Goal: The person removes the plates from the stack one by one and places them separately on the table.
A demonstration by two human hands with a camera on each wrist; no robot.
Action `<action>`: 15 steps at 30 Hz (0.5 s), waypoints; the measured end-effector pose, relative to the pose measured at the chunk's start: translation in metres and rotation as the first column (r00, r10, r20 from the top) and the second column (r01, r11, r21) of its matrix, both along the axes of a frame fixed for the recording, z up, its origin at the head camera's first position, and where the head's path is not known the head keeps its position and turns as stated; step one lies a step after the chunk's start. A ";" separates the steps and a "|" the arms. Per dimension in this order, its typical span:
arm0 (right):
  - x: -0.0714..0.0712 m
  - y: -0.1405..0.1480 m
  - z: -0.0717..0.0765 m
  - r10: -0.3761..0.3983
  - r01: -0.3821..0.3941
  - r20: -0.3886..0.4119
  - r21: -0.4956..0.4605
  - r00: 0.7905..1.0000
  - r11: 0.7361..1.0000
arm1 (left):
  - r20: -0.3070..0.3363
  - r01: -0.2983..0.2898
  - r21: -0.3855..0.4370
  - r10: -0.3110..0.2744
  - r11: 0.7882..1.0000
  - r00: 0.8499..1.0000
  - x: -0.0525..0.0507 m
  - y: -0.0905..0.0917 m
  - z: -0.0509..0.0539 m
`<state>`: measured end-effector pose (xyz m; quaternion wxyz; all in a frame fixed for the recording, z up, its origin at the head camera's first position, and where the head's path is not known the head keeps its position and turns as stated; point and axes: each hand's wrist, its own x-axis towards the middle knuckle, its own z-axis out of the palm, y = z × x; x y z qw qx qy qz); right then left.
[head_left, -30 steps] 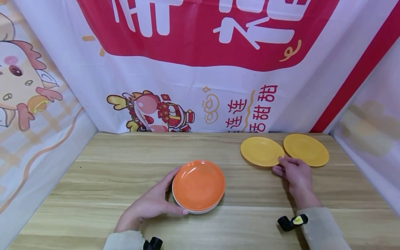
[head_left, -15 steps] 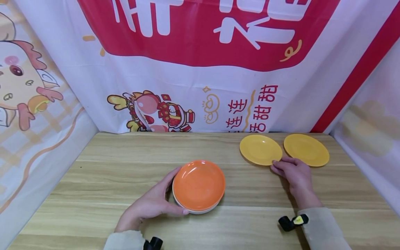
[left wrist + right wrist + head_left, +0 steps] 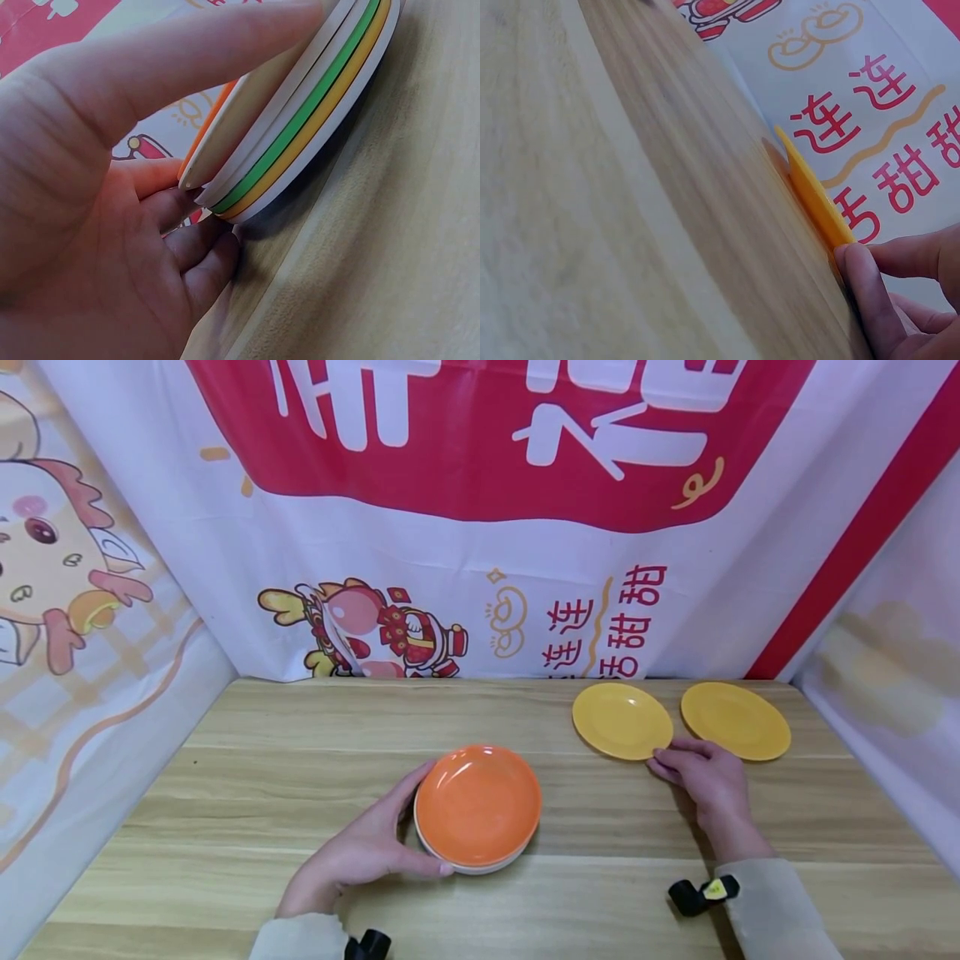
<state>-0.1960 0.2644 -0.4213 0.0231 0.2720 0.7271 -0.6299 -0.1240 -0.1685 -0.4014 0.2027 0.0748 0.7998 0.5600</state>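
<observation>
A stack of round plates stands near the middle of the table, an orange one on top. In the left wrist view, white, green and yellow rims show beneath it. My left hand grips the stack from its left side, thumb at the near edge and fingers round the far left. At the back right, my right hand pinches the near right edge of a yellow plate. In the right wrist view that plate is edge-on, close to the tabletop, its far side slightly raised.
A second yellow plate lies to the right of the pinched one, near the back corner. The wooden table ends at a printed cloth backdrop, with cloth walls on both sides.
The pinched yellow plate has shifted slightly left, away from the second yellow plate, with my right hand moving along. The left hand and the stack have stayed put.
</observation>
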 end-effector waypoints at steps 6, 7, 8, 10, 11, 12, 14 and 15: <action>0.000 0.002 0.000 -0.014 0.014 0.008 -0.024 1.000 1.000 | -0.001 0.000 0.004 0.000 1.000 1.000 0.000 0.000 0.000; 0.000 0.002 0.001 -0.020 0.021 0.010 -0.023 1.000 1.000 | 0.000 0.000 0.007 0.000 1.000 1.000 0.000 0.000 -0.001; 0.000 0.002 0.001 -0.027 0.027 0.013 -0.019 1.000 0.999 | -0.001 0.000 0.006 0.000 1.000 1.000 0.000 0.000 -0.001; 0.001 0.002 0.003 -0.038 0.038 0.016 -0.002 0.999 0.999 | 0.000 -0.002 -0.001 0.002 1.000 1.000 0.000 0.000 -0.001; 0.002 0.001 0.004 -0.042 0.042 0.016 0.009 0.999 0.999 | 0.002 -0.004 -0.005 0.004 1.000 1.000 0.000 0.000 -0.001; 0.002 -0.001 0.006 -0.043 0.043 0.016 0.016 0.999 0.999 | 0.004 -0.006 -0.007 0.006 1.000 1.000 0.000 0.000 -0.001; 0.004 -0.004 0.009 -0.029 0.029 0.013 0.026 0.999 0.999 | 0.008 -0.010 -0.009 0.010 1.000 1.000 0.000 0.000 -0.001; 0.004 -0.005 0.011 -0.018 0.018 0.011 0.028 1.000 0.999 | 0.009 -0.011 -0.008 0.011 1.000 1.000 0.000 0.000 -0.001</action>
